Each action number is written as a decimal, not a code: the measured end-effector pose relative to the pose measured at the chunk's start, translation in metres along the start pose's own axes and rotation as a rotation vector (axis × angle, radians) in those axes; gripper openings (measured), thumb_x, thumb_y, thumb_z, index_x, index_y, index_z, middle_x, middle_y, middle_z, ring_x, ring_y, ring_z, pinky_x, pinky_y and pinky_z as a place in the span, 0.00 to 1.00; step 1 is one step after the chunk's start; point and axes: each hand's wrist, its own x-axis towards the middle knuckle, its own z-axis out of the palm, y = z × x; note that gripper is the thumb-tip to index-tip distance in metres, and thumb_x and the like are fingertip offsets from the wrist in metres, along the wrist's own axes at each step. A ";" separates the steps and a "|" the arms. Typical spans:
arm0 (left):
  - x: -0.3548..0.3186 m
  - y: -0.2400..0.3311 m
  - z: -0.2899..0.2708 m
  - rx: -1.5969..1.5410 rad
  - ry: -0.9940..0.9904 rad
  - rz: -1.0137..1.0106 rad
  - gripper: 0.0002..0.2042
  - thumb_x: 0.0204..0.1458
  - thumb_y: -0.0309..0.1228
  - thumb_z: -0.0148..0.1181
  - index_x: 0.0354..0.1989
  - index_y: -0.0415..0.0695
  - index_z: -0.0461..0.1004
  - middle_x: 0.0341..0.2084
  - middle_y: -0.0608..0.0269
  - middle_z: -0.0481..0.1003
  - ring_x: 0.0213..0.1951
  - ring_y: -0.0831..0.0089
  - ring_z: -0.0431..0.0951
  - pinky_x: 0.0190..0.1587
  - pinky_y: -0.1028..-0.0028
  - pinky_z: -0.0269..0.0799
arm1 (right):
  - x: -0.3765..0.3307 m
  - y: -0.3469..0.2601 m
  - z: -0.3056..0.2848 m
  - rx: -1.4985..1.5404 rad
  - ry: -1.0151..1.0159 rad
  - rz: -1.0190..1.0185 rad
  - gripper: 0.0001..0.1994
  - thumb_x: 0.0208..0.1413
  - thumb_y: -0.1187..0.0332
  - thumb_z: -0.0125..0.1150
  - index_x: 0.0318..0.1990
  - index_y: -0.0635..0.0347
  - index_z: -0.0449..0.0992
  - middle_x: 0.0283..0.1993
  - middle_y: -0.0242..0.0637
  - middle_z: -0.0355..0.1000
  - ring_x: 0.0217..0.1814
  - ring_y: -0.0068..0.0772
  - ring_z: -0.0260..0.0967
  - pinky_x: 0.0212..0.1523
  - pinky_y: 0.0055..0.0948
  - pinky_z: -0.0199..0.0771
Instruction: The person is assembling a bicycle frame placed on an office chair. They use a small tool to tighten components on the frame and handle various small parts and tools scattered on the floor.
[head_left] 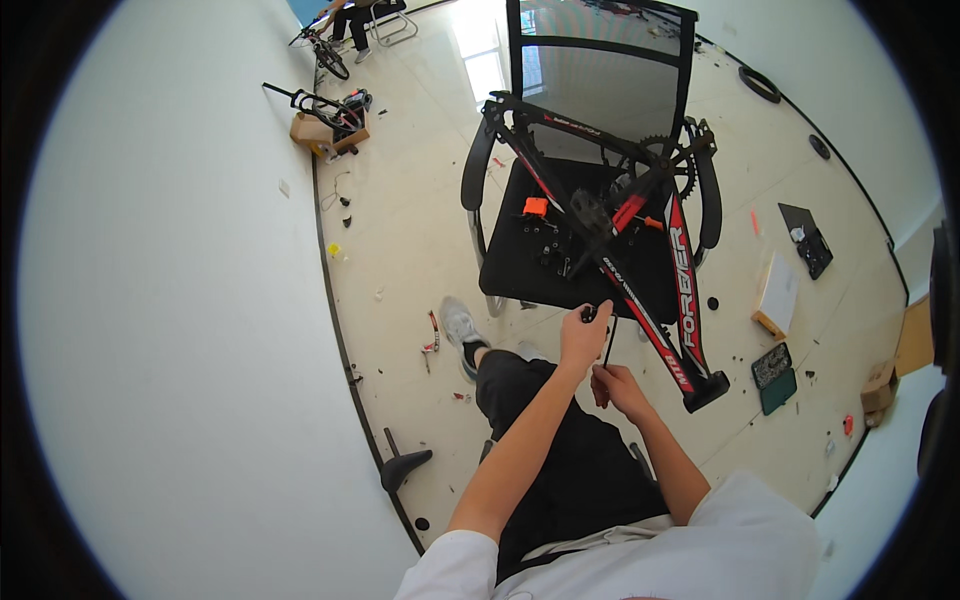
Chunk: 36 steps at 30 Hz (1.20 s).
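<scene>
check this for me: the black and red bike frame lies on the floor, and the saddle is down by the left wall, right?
Not quite: the head view shows the black and red bike frame lying across the black chair, not on the floor. The saddle is indeed by the left wall.

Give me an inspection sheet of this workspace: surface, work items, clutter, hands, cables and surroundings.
Surface: black chair seat, scattered with small dark parts.
Work items: black, red and white bicycle frame, lying across the chair.
Clutter: orange item on the seat; saddle and open green-and-black case on the floor.
Hands: left hand appears to hold a small dark part; right hand grips a thin dark rod.
Cables: none clearly identifiable.
Surroundings: white wall at left; another person beside a bicycle, far off.
</scene>
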 end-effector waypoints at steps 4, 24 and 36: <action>-0.006 0.006 0.007 0.503 0.226 0.480 0.18 0.51 0.42 0.61 0.24 0.38 0.69 0.16 0.51 0.71 0.19 0.50 0.70 0.23 0.62 0.64 | -0.033 -0.030 0.005 0.206 -0.106 -0.019 0.18 0.64 0.59 0.47 0.24 0.61 0.66 0.17 0.33 0.62 0.18 0.28 0.62 0.23 0.27 0.63; 0.006 -0.003 -0.006 0.269 -0.155 -0.113 0.21 0.48 0.46 0.60 0.22 0.36 0.73 0.14 0.59 0.72 0.16 0.73 0.72 0.19 0.72 0.66 | -0.035 -0.086 -0.009 -0.606 0.278 -0.540 0.13 0.51 0.63 0.67 0.32 0.66 0.76 0.29 0.37 0.74 0.27 0.26 0.71 0.30 0.26 0.73; 0.007 -0.025 -0.005 0.834 -0.073 0.037 0.25 0.55 0.47 0.49 0.27 0.32 0.76 0.19 0.44 0.77 0.25 0.52 0.80 0.33 0.59 0.76 | -0.005 -0.039 -0.004 -0.557 0.462 -0.633 0.10 0.61 0.71 0.45 0.38 0.67 0.72 0.32 0.51 0.72 0.35 0.54 0.71 0.37 0.40 0.68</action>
